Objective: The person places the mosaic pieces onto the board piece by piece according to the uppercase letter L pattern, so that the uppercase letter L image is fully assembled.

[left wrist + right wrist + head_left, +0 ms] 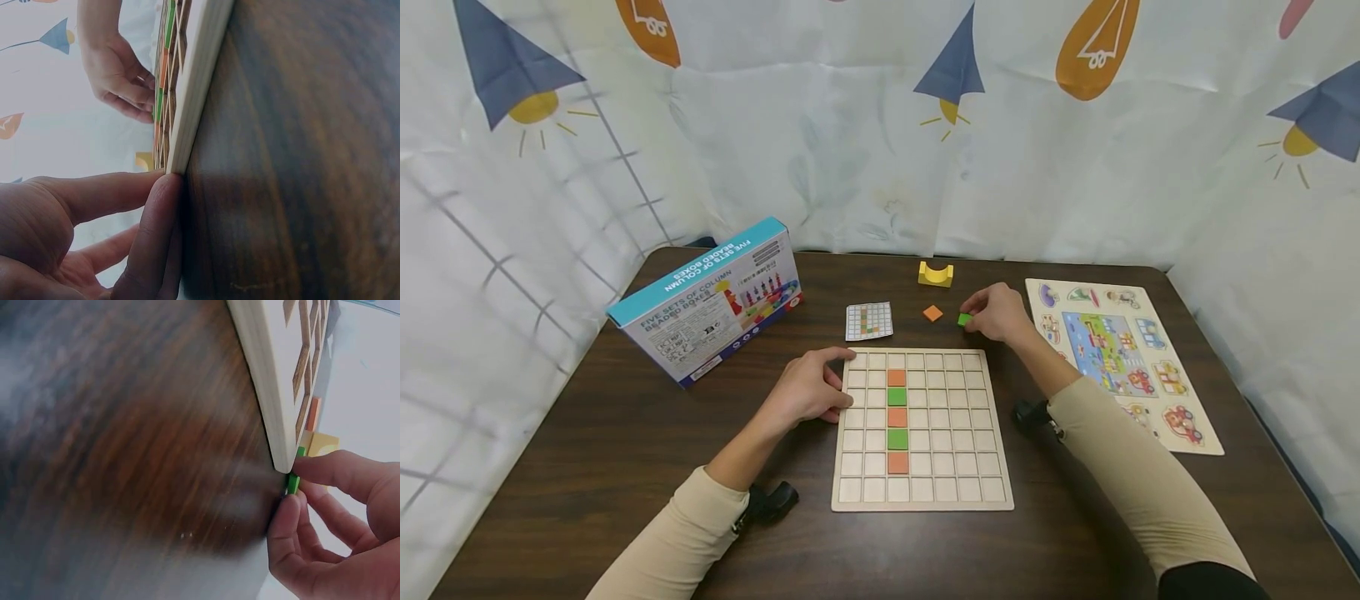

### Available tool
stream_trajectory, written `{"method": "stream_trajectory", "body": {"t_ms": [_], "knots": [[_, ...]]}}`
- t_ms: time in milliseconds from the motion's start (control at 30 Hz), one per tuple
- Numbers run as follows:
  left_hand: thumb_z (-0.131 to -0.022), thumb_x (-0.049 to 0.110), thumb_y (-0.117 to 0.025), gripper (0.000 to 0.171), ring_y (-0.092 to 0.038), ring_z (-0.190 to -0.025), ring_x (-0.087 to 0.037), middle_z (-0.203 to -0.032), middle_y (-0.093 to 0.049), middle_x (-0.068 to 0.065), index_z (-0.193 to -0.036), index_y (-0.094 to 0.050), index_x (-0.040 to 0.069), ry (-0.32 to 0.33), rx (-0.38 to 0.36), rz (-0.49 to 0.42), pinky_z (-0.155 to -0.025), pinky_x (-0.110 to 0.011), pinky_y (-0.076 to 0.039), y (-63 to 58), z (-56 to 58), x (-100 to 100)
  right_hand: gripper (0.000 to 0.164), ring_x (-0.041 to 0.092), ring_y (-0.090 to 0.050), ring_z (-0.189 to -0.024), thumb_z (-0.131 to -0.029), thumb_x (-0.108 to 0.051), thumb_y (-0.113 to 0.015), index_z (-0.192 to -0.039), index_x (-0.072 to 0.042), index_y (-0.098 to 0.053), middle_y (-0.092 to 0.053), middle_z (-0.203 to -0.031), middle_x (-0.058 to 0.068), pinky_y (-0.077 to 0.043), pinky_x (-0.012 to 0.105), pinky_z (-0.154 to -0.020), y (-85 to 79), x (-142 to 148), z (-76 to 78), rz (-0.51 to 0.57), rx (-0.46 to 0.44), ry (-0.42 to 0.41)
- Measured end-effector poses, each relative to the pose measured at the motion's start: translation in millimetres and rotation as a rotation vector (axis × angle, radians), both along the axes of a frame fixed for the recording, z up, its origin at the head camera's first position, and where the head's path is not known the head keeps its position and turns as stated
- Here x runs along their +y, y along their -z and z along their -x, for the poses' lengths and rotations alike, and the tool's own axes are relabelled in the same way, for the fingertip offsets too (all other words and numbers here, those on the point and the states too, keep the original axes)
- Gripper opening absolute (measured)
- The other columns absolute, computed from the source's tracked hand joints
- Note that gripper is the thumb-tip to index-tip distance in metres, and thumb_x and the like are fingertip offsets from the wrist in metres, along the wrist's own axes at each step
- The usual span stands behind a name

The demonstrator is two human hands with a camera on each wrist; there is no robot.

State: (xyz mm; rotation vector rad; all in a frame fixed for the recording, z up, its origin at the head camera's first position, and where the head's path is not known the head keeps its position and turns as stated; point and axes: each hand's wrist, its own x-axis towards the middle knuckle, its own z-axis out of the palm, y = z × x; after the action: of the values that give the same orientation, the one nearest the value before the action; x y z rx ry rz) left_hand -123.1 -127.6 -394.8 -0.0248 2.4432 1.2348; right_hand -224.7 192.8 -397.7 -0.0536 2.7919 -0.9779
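A pale wooden grid board (951,439) lies on the table, with orange tiles (897,417) and green tiles (897,439) alternating down one column. My left hand (808,387) steadies the board's left side, one finger at the far corner; in the left wrist view its fairly straight fingers (112,195) touch the edge. Beyond the board's far right corner, my right hand (997,314) pinches a green tile (293,482) between thumb and fingers, low over the table. A loose orange tile (932,313) lies left of that hand. Behind the board lies a pattern card (868,322) with a printed grid.
A yellow curved block (936,274) stands at the back of the table. On the left a blue and white toy box (715,300) stands on edge. A picture puzzle board (1123,367) lies on the right, partly under the right forearm. Printed curtains (880,158) enclose the table.
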Motion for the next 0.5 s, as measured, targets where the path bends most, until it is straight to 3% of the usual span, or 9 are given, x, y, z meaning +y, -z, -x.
{"method": "stream_trajectory", "body": {"t_ms": [500], "knots": [[-0.082,-0.002,-0.082,0.068,-0.070,-0.058,-0.017,-0.094,-0.062,-0.015,-0.145,-0.060,0.014,0.010,0.009,0.001,-0.054,-0.032,-0.064,-1.2,-1.7,-1.3,0.024,0.032,-0.065,-0.104,-0.089,-0.008,-0.078,-0.114,-0.008,-0.080,-0.073,-0.112,0.014,-0.058,0.039,-0.078,-5.6,5.4,-6.1,0.012,-0.032,0.010]]}}
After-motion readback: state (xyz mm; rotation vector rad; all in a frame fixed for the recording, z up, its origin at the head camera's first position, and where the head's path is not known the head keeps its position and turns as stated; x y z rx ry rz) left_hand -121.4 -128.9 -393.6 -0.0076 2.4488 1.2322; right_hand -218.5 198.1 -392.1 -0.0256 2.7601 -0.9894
